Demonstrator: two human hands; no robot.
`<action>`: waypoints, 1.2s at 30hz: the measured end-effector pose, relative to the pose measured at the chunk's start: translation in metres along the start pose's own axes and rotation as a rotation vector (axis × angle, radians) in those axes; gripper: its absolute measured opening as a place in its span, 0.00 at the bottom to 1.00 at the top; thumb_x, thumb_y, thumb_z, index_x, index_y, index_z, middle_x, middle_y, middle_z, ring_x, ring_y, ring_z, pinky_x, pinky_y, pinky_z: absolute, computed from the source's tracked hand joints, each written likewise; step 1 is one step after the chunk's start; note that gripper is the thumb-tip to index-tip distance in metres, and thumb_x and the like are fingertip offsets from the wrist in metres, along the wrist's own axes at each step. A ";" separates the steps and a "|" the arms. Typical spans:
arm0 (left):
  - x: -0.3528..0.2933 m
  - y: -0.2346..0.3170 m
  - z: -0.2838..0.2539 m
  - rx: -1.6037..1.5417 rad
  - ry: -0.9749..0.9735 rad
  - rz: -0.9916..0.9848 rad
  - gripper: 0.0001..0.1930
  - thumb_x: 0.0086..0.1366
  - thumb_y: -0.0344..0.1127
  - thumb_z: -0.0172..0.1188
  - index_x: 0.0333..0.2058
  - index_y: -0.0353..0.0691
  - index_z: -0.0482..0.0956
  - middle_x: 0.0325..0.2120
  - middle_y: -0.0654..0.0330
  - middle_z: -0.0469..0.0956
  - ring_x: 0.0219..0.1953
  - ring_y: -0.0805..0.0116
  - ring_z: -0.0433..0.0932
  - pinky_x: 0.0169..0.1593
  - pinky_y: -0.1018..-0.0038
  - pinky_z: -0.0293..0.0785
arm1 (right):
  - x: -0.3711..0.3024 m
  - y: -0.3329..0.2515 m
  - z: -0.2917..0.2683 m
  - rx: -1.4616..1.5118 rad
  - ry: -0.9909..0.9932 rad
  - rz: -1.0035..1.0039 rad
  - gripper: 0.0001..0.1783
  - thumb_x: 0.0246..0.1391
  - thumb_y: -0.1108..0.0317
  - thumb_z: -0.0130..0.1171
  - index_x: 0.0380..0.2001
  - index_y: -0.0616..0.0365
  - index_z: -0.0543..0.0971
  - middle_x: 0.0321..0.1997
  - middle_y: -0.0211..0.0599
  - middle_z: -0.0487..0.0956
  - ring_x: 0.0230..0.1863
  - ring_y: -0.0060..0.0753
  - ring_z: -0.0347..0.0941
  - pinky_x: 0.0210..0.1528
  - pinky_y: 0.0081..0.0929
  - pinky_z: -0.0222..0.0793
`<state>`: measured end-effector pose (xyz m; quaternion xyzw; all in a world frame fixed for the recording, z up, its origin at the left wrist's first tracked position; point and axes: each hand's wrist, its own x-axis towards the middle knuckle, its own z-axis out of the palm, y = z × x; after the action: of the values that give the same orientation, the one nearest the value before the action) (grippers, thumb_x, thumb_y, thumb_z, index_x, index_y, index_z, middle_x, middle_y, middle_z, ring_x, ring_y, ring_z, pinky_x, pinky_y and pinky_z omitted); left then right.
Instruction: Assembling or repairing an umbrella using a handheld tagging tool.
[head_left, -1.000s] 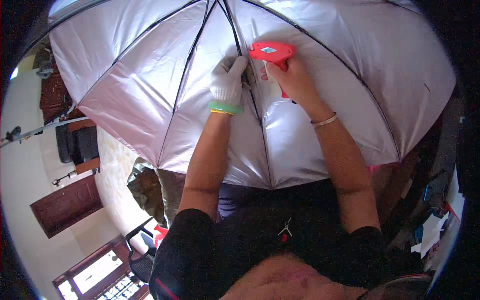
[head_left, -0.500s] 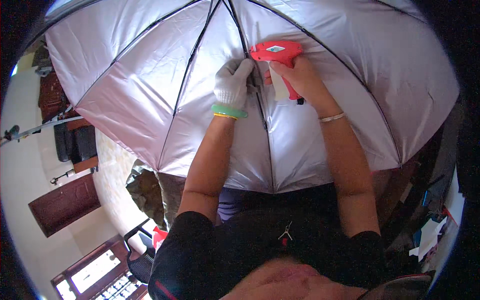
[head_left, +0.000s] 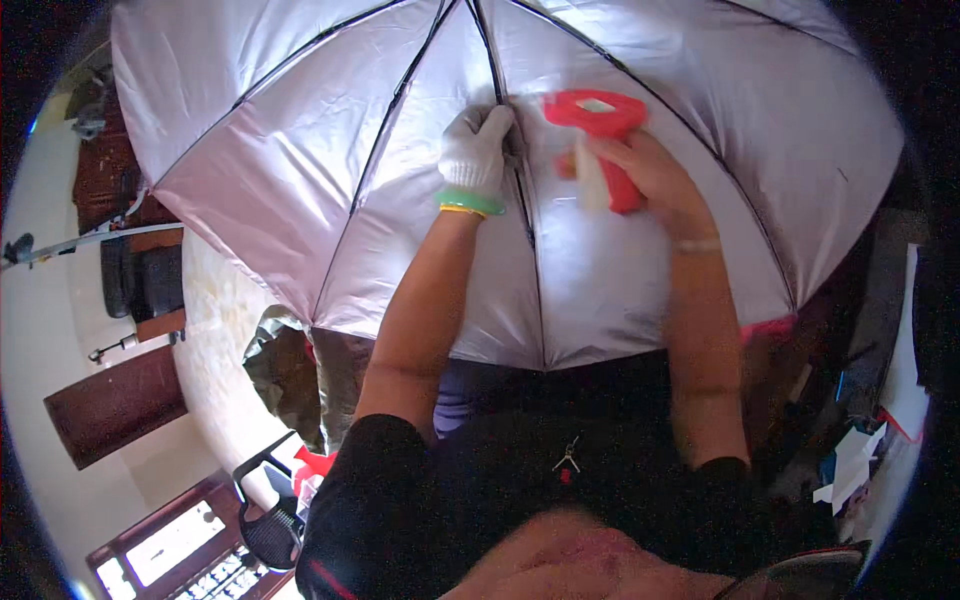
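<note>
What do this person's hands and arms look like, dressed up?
The left hand wears a white knitted glove with a green band, edged in yellow, at the wrist. The right hand is gloveless, with a pale, blurred bracelet. Both sleeves are short and black.

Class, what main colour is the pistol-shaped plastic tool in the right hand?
The tool is red, seen best in the head view.

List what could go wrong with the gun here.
The gun's nose points toward the gloved left hand, so a slip might jab it. The nose could also snag the canopy behind. Gripping hard might bend the slender rib.
</note>
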<state>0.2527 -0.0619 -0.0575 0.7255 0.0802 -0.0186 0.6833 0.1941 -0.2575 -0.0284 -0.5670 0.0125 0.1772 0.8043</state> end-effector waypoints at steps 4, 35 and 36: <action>-0.004 0.016 -0.006 0.070 0.037 0.016 0.11 0.58 0.35 0.58 0.32 0.29 0.76 0.20 0.61 0.75 0.18 0.73 0.71 0.24 0.78 0.69 | -0.055 0.008 -0.016 -0.197 0.096 0.044 0.17 0.55 0.64 0.52 0.45 0.64 0.71 0.34 0.38 0.78 0.34 0.28 0.76 0.36 0.26 0.72; -0.139 -0.010 -0.020 0.410 -0.123 -0.310 0.18 0.54 0.44 0.60 0.35 0.34 0.80 0.26 0.57 0.81 0.30 0.70 0.79 0.36 0.74 0.73 | -0.081 0.104 0.040 -0.452 0.193 -0.002 0.17 0.53 0.63 0.50 0.42 0.63 0.72 0.31 0.41 0.78 0.31 0.32 0.75 0.34 0.29 0.69; -0.139 -0.009 -0.019 0.402 -0.123 -0.351 0.17 0.54 0.43 0.59 0.33 0.34 0.81 0.24 0.58 0.80 0.28 0.72 0.78 0.35 0.76 0.73 | -0.081 0.105 0.039 -0.488 0.172 -0.057 0.16 0.53 0.63 0.50 0.41 0.63 0.71 0.31 0.40 0.78 0.31 0.32 0.74 0.34 0.30 0.69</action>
<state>0.1128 -0.0556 -0.0463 0.8192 0.1580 -0.1963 0.5152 0.0793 -0.2129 -0.0923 -0.7573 0.0217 0.1033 0.6445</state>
